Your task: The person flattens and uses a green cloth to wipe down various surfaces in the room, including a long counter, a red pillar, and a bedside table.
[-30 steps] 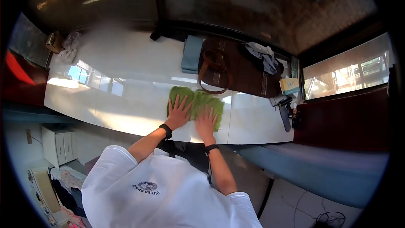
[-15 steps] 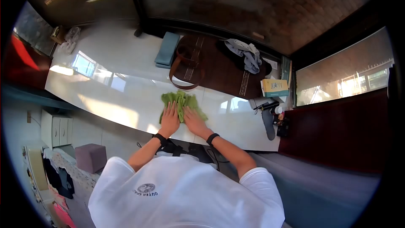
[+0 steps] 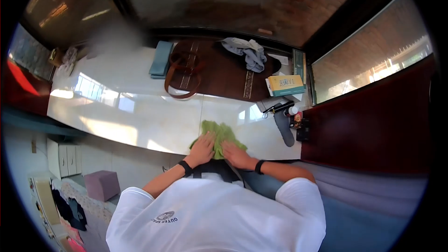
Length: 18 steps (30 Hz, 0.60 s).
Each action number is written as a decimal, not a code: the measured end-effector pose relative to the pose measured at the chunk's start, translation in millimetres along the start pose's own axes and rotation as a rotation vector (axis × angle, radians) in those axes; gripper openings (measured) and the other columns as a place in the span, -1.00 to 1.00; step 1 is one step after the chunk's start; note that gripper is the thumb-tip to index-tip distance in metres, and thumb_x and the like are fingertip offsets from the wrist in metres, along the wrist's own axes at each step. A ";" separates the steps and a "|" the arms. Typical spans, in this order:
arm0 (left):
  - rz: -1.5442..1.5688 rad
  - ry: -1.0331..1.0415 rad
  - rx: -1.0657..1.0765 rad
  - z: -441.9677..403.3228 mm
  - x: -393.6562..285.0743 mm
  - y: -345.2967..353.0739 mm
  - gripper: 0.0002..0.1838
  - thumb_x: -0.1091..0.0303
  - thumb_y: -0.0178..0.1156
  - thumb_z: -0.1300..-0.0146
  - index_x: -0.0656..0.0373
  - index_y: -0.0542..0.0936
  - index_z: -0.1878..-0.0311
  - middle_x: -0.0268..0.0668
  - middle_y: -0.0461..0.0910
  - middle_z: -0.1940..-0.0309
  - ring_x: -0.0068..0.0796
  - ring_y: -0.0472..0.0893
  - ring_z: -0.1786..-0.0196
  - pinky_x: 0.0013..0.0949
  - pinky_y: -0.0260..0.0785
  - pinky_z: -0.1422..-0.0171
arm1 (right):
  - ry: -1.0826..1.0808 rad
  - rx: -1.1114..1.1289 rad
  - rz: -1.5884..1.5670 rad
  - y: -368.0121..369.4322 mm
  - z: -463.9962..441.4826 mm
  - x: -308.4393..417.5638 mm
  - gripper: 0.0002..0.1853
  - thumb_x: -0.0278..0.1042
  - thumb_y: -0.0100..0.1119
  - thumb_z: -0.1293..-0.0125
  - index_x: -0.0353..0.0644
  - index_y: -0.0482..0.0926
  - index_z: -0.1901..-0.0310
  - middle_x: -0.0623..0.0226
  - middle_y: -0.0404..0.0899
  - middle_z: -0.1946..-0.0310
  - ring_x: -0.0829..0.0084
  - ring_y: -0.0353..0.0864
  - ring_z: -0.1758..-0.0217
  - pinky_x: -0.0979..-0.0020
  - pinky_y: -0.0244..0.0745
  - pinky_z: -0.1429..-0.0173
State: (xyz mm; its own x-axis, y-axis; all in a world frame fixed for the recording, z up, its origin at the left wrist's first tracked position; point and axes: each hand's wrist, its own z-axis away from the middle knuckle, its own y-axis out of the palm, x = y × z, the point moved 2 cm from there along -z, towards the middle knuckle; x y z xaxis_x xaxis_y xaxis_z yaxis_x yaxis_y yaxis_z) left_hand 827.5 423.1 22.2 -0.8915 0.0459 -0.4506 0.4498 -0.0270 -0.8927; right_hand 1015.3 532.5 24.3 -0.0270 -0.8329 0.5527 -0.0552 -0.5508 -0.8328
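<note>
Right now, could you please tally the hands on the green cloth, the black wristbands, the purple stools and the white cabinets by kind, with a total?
Hands on the green cloth: 2, left hand and right hand
Black wristbands: 2, one on each wrist
Purple stool: 1
White cabinet: 1
Total: 6
</note>
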 end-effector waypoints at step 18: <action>0.221 0.567 0.132 -109.1 -208.6 7.9 -0.19 0.33 0.19 -0.13 0.33 0.22 -0.48 0.06 0.21 -0.48 0.14 0.13 -0.56 0.06 0.04 -0.57 | 0.780 -0.660 -0.147 -87.8 193.5 90.6 -0.51 -0.46 -0.06 -0.48 -0.38 0.29 -0.40 -0.14 0.22 -0.45 -0.09 0.11 -0.56 0.11 0.09 -0.56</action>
State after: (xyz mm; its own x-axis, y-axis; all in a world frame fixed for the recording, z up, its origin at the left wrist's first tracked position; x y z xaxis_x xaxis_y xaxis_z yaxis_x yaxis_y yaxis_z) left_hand 1022.8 522.3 108.8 -0.5948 0.5478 -0.5883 0.5776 -0.2178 -0.7867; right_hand 1210.9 495.1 141.5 -0.6028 -0.3642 0.7099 -0.6409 -0.3090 -0.7027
